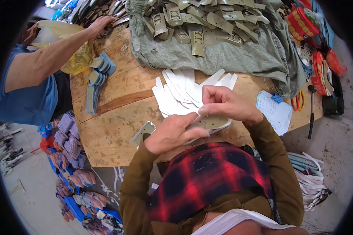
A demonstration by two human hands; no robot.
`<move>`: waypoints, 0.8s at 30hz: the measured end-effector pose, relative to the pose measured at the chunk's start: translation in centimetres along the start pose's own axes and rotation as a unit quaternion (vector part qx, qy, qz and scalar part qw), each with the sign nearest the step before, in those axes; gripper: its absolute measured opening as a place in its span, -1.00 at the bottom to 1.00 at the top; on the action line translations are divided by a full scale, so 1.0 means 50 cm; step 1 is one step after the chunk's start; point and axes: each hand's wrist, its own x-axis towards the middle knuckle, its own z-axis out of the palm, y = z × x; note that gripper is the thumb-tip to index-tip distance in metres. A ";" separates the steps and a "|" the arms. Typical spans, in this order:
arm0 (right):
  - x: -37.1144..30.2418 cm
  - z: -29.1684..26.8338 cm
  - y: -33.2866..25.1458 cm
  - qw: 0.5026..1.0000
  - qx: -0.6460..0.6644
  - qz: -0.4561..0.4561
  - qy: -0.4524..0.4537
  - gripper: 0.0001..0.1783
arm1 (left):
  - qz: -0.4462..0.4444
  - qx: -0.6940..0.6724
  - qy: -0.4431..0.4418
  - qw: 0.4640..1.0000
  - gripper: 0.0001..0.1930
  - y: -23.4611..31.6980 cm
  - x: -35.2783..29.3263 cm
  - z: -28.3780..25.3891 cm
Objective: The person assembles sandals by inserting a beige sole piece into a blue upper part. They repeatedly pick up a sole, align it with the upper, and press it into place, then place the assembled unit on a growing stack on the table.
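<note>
Currently gripping olive-beige, perforated, white-edged flat piece [215, 123] just below frame centre with left hand [171, 132], pinching upper-left edge with right hand [226, 104]; lying lengthwise left-to-right, touching both, below white tapered sheets [175, 94].

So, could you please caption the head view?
Left hand and right hand handle a perforated olive piece near white cutouts at a wooden table.

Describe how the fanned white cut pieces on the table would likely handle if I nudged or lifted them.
The white cut pieces look thin and flat, so each is probably light. They overlap loosely, so a nudge may slide them apart. Their narrow ends look straight, perhaps suggesting some stiffness.
</note>
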 end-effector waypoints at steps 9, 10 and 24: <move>-0.004 -0.002 -0.017 0.996 0.078 -0.027 0.028 -0.82 | -0.017 -0.255 0.089 0.963 -0.72 0.015 0.014 0.061; -0.005 0.001 -0.023 0.993 0.103 -0.029 0.041 -0.81 | -0.010 -0.254 0.117 0.960 -0.72 0.017 0.018 0.065; 0.059 0.110 0.112 0.948 -0.051 -0.249 0.190 -0.14 | 0.107 -0.261 0.333 0.900 -0.50 -0.052 0.070 0.102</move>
